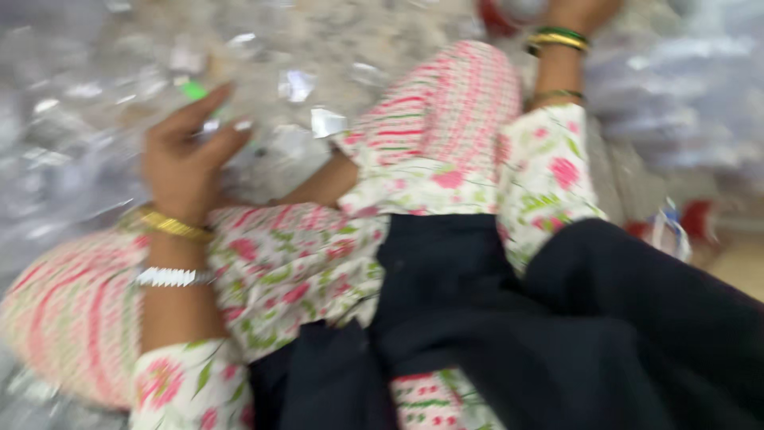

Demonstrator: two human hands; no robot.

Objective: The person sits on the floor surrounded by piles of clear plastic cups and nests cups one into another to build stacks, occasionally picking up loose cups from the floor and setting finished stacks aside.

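The picture is strongly blurred. My left hand [185, 159] reaches forward over my knee into a heap of clear plastic pieces [72, 135] on the floor. Its fingertips touch small shiny bits next to a little green piece [192, 89]; the blur hides whether it grips anything. That wrist wears a gold bangle and a white bracelet. My right hand [579, 11] is cut off by the top edge, beside a red object [497, 17]. Only its wrist, with green and gold bangles, shows clearly.
I sit cross-legged in floral pink-and-white clothes, with a dark cloth [509, 334] over my lap. More clear plastic wrapping [676, 103] is piled at the right. A red and clear item [676, 227] lies at the right, by my knee.
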